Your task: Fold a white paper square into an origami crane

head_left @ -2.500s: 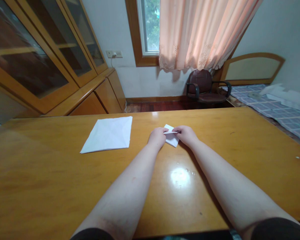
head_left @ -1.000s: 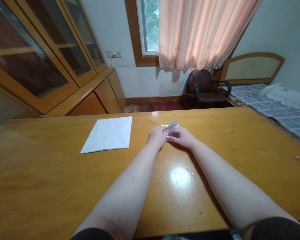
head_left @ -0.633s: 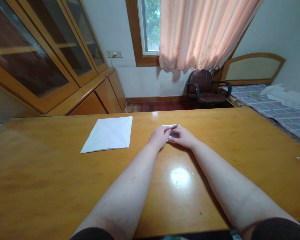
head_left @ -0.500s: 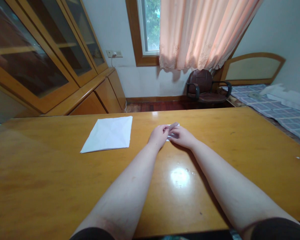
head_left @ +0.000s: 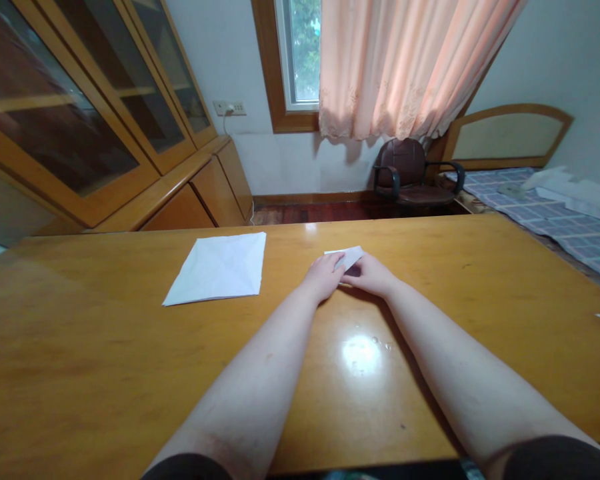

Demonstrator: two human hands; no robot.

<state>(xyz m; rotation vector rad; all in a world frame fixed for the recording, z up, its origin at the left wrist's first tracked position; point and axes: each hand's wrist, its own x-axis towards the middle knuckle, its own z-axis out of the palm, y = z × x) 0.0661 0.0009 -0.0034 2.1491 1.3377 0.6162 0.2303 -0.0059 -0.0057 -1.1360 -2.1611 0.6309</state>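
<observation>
A small folded piece of white paper (head_left: 351, 257) is between my two hands, near the far side of the wooden table (head_left: 130, 387). My left hand (head_left: 324, 275) has its fingers closed on the paper's left part, partly covering it. From the other side, my right hand (head_left: 373, 274) grips the right part, its fingers bent under the raised flap. The fingertips of both hands nearly meet, and some of the paper's folds are hidden behind them. To the left lies a stack of white paper sheets (head_left: 220, 268), flat and apart from both hands.
Past the table's far edge stands a brown armchair (head_left: 405, 173) under a pink curtain (head_left: 405, 67). A wooden cabinet with glass doors (head_left: 180, 193) is at the left. On the right is a bed with a checked cover (head_left: 545, 200). A small white scrap (head_left: 599, 315) lies near the right table edge.
The paper's flap has turned and now shows a broader white face between my hands. My left hand has shifted slightly right over it. The paper stack has stayed put.
</observation>
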